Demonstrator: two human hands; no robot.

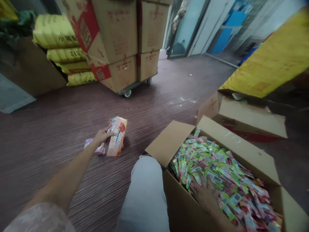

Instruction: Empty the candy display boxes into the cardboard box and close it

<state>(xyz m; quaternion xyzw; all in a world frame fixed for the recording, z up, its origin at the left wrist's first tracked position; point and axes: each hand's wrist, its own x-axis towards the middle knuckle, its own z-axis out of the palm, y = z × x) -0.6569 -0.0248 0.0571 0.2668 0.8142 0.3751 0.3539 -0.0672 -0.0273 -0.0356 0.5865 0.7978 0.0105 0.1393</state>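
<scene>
Low over the floor, my left hand grips an orange-and-pink packet with a red picture on its front, thumb across its face. Behind and below it a purple packet shows in part; whether my fingers touch that one I cannot tell. On the right stands an open cardboard box, filled with many small green-and-pink sachets. My right hand rests on these sachets near the box's near side, fingers spread, some fingertips sunk among them.
A wheeled trolley carries stacked cardboard cartons. Yellow sacks are piled at the left. Another open carton stands beyond the sachet box, beneath a large yellow sack. My knee is between both hands. A glass door is behind.
</scene>
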